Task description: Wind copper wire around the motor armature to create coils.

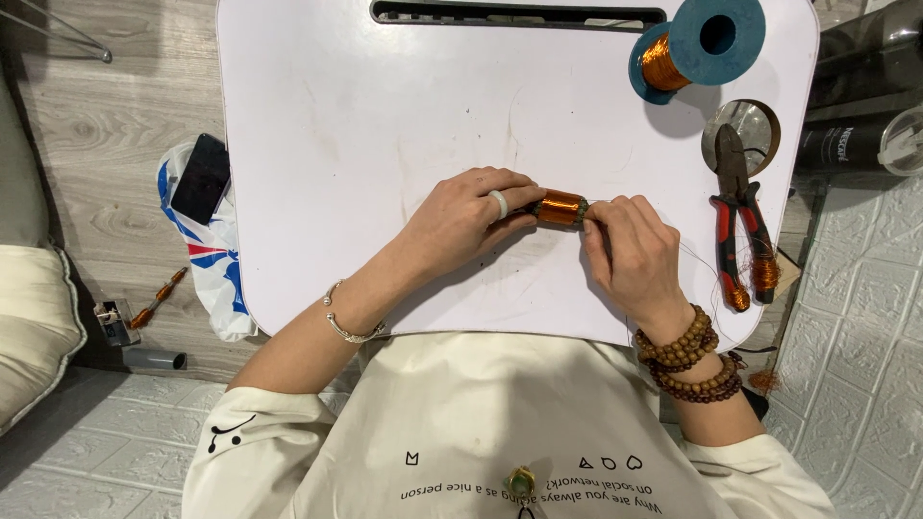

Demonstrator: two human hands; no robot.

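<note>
Two hands hold a small copper-wound coil over a white table

Head view: the copper coil (561,208) sits between both hands just above the middle of the white table (385,115); the left hand (461,223), with a pale ring, has its fingers (514,183) closed round the coil's left end, and the right hand (635,252) pinches the coil's right end with curled fingers (606,213), a thin wire trailing off beside it. A blue spool of copper wire (697,43) lies at the table's far right corner, red-handled pliers (740,216) near the right edge, and a dark phone (200,178) rests on a plastic bag (216,264) on the floor to the left
</note>
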